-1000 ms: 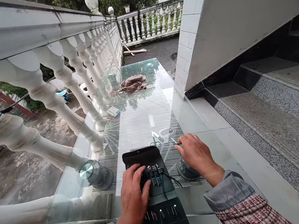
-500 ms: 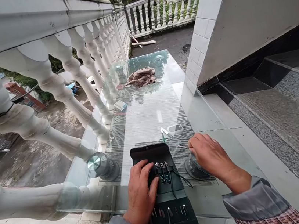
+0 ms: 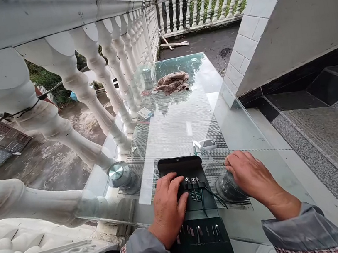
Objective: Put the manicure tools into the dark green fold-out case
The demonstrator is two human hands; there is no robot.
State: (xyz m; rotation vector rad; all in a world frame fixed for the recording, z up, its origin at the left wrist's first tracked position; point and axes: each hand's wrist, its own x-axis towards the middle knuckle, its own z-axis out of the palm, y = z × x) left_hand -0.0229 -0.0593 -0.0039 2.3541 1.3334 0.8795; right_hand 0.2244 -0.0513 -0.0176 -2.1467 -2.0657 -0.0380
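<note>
An opened black tool case (image 3: 184,171) lies on the near end of a glass table (image 3: 238,125), with nail clippers (image 3: 194,186) strapped in its middle and several small steel tools (image 3: 199,233) in its lower flap. My left hand (image 3: 168,207) rests flat on the case's left side, fingers stretched out beside the clippers. My right hand (image 3: 251,173) sits to the right of the case with fingers curled, pinching a thin metal tool whose tip barely shows. Just beyond the case lie small green-handled scissors (image 3: 196,149) and a white clipper-like item (image 3: 208,145).
A white stone balustrade (image 3: 92,70) runs along the table's left side. A crumpled brown cloth (image 3: 171,82) and a small box (image 3: 145,113) lie farther down the glass. Round metal table supports (image 3: 118,174) show under the glass. A tiled wall and granite steps (image 3: 313,123) rise on the right.
The view has swung left and down. My right hand has drawn slightly back toward me beside the case, still pinching the thin tool. My left hand stays on the case.
</note>
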